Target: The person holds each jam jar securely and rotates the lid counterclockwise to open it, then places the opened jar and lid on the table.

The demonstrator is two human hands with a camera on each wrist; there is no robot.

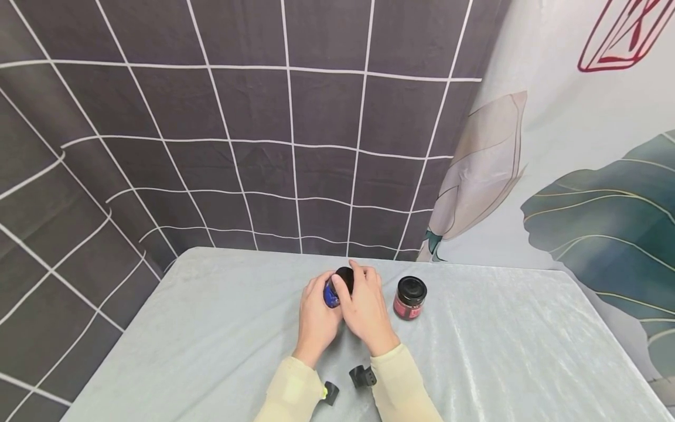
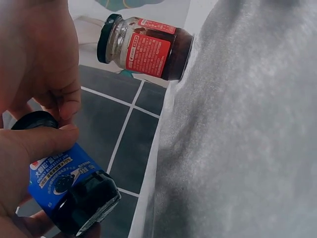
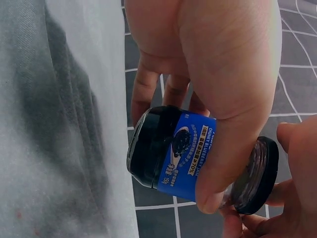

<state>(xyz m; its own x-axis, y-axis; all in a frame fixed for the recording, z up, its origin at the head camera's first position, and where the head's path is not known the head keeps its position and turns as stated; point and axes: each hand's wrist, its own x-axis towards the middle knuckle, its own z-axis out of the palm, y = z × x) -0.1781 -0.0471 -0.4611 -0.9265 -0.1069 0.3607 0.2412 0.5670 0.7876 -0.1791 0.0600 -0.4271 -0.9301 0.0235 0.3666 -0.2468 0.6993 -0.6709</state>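
A jar of blueberry jam (image 3: pixel 171 148) with a blue label and black lid (image 3: pixel 267 181) is between my two hands in all views. My left hand (image 1: pixel 317 319) grips the jar's body, its thumb lying across the label in the right wrist view. At the lid is my right hand (image 1: pixel 369 308), with thumb and fingers around its edge. The jar tilts in the left wrist view, and the hands cover part of its label and lid. To the right of both hands, a red-labelled jar (image 1: pixel 409 300) with a black lid stands upright on the table.
A pale grey cloth covers the table (image 1: pixel 211 328). Behind it hangs a dark curtain (image 1: pixel 253 117) with a white grid, meeting a white leaf-patterned curtain (image 1: pixel 569 152) on the right. Small black wrist cameras sit by the cream sleeves (image 1: pixel 295 390).
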